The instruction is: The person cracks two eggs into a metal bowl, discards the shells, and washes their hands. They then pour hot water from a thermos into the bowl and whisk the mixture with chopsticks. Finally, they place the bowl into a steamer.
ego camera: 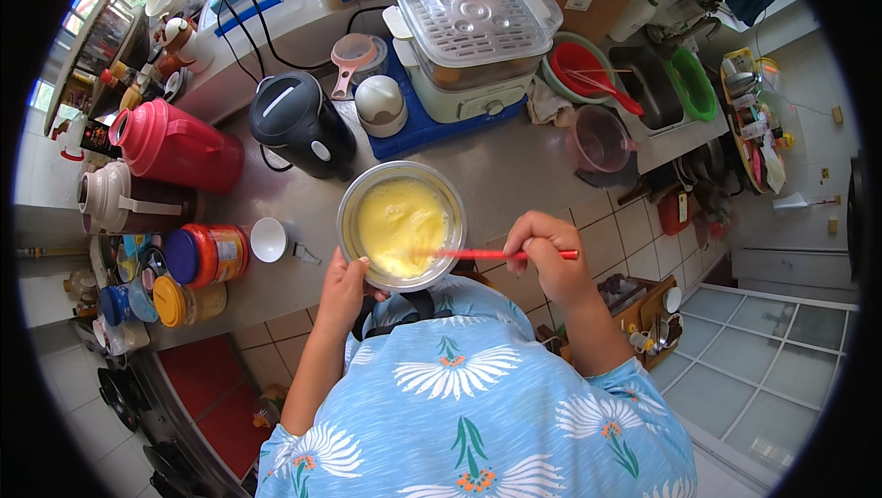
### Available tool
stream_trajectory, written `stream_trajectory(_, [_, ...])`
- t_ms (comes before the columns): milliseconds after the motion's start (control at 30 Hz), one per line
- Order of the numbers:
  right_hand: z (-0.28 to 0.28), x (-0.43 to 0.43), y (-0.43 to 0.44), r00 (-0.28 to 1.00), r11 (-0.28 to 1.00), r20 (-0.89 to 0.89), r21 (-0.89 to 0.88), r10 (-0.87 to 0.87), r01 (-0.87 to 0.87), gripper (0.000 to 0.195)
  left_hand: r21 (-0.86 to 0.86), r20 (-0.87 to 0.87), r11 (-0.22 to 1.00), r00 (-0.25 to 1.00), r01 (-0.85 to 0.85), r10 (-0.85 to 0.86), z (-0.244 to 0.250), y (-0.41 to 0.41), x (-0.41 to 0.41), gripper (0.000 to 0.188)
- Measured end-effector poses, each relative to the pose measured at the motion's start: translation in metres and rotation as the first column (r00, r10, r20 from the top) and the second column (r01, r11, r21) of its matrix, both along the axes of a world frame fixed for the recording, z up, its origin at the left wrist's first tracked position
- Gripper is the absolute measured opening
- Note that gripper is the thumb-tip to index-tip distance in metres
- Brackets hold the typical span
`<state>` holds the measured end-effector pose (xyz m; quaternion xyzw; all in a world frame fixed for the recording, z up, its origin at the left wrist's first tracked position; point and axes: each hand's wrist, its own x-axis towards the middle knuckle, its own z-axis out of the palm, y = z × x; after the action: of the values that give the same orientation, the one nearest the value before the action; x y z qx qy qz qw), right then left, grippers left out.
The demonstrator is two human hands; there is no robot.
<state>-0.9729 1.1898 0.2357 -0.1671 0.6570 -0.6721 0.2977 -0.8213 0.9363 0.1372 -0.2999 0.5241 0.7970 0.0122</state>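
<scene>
My left hand (350, 284) grips the lower left rim of a round metal bowl (346, 229), which stands out at the counter's front edge before my body. Frothy yellow liquid (403, 222), like beaten egg, lies in the bowl. My right hand (548, 253) is closed around the red handle of a utensil (482, 254) that reaches over the bowl's right rim. The utensil's far end is in the liquid and blurred, so its shape cannot be told. A small white bowl (269, 239) sits on the counter to the left of my left hand.
A dark electric kettle (300, 126) stands behind the bowl, beside a food steamer (475, 36) on a blue tray. Vacuum jugs (182, 146) and lidded jars (207, 255) line the left side. A clear pinkish bowl (599, 140) is at the right, near the sink (648, 84).
</scene>
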Motion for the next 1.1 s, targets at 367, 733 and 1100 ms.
stream_trajectory(367, [0.007, -0.001, -0.002, 0.957, 0.988, -0.286, 0.126, -0.055, 0.094, 0.018, 0.005, 0.021, 1.0, 1.0, -0.018, 0.018, 0.003, 0.001, 0.002, 0.029])
stream_trajectory(733, [0.007, 0.006, -0.004, 0.958, 0.997, -0.286, 0.074, 0.012, 0.01, 0.017, -0.01, 0.02, 1.0, 1.0, 0.002, -0.002, -0.001, 0.002, 0.003, 0.029])
stream_trajectory(1100, [-0.014, -0.001, -0.004, 0.995, 0.999, -0.093, 0.019, 0.044, -0.042, 0.019, 0.016, 0.0, 1.0, 1.0, 0.008, -0.008, 0.001, 0.003, 0.001, 0.028])
